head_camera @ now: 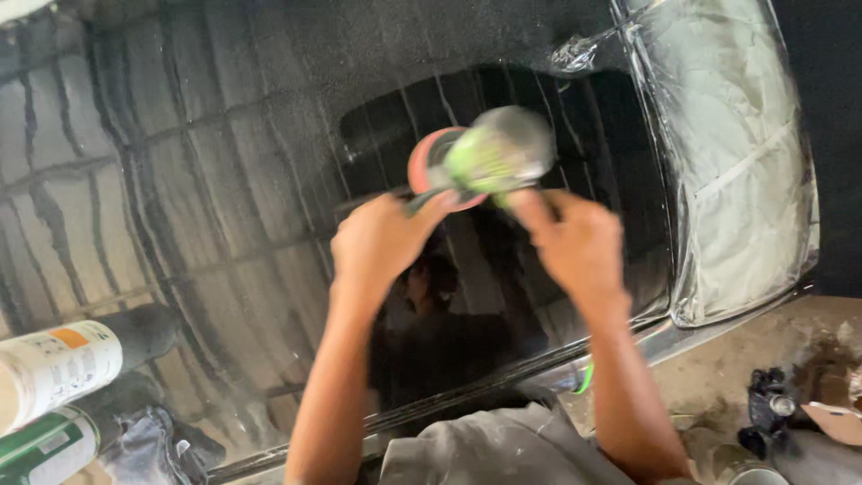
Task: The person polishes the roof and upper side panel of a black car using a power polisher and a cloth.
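Fingers: left hand (382, 241) and right hand (575, 242) both clenched on green polisher (489, 157) | pink pad (422, 162) against glossy black car panel (224, 135) | bottles (54, 368) lower left

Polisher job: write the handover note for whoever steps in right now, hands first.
Left hand: gripping the polisher's side handle. Right hand: gripping the rear of the green polisher. Its pink pad sits against the glossy black car panel; the tool is blurred.
Done: the patch under the tool looks dark and mirror-like.
Left: the panel's left part shows hazy streaks and residue.
Nearby: plastic masking sheet covers the panel's right end; two bottles lie at lower left, on the panel's edge as far as I can tell; small clutter on the floor at lower right.
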